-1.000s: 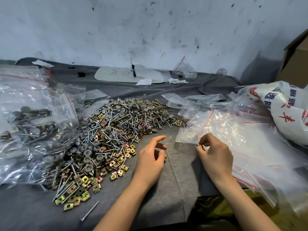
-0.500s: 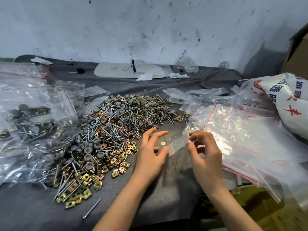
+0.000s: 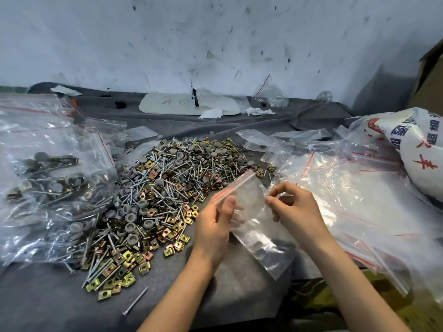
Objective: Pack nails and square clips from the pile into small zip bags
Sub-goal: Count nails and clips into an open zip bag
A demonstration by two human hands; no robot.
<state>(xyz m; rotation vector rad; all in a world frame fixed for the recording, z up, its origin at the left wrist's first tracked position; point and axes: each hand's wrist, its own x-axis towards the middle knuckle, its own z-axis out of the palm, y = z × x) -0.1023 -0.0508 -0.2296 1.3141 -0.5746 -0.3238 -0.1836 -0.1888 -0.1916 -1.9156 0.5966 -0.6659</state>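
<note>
Zip bag (image 3: 254, 226): empty, clear, red stripe at seal, held tilted just above grey worktop (image 3: 48, 295) beside pile (image 3: 163, 188) of nails and square clips, mouth end uppermost; pinched under thumb of left grip (image 3: 213, 226) near seal, opposite mouth corner pinched by curled fingertips of right grip (image 3: 297, 212). Judged near weightless, limp and slick, prone to crumple and cling shut, so best taken at stiffer seal strip, one lip per side, and peeled apart. Expect sag or puncture from dense, sharp-pointed nails unless film supported from below during loading.
</note>
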